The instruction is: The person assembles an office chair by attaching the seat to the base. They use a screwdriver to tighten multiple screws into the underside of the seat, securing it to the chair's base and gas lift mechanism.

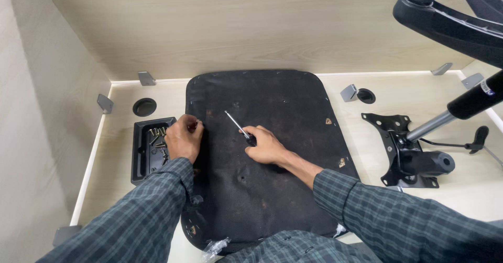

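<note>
My right hand [266,146] grips a screwdriver [237,125] over the upturned chair seat [272,189] lying mid-surface, blade angled toward its far-left corner. My left hand [182,138] curls at the seat's left edge, whether pinching a screw I cannot tell, just beside the black tray of screws [142,153].

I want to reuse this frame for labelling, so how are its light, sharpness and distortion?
Head view: even, soft light with faint shadows; the black seat base swallows detail; the screwdriver shaft glints in the right hand; the left hand and screw tray are sharp; sleeves at the bottom look slightly soft; wall edges bow a little.
</note>
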